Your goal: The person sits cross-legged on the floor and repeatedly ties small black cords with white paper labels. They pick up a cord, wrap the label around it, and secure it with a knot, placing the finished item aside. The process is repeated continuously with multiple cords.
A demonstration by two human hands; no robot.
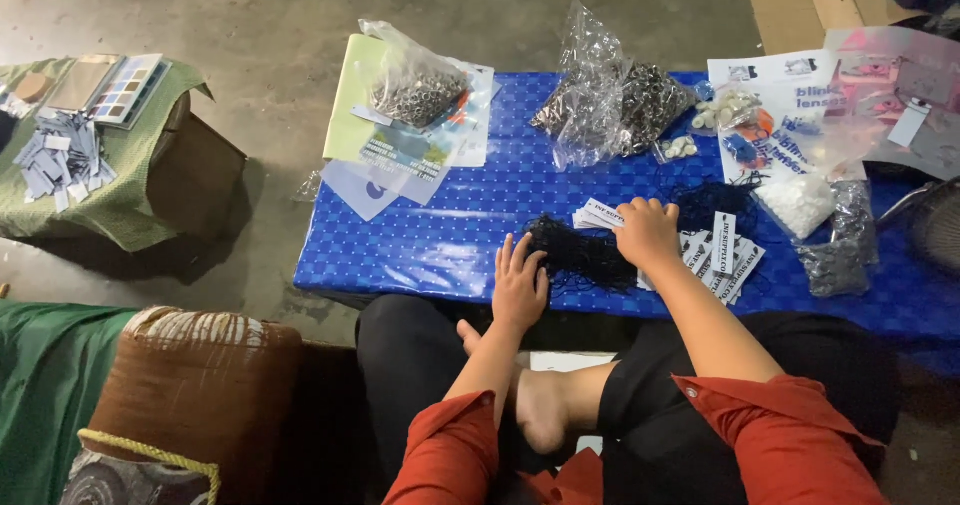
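Fingers of your left hand point(520, 287) lie spread and flat, their tips on the near edge of the black netting point(580, 253); your right hand point(648, 230) is curled knuckles-up, and whether it grips anything I cannot tell. That netting sits bunched between both hands on the blue table cover point(440, 235). At three o'clock from your right hand, white printed labels point(725, 255) lie fanned and loose, seemingly not yet attached. Further out, at twelve o'clock, a clear bag of dark metal rings point(620, 105) sits open; at ten o'clock, a bag of silvery rings point(415, 90) rests on papers.
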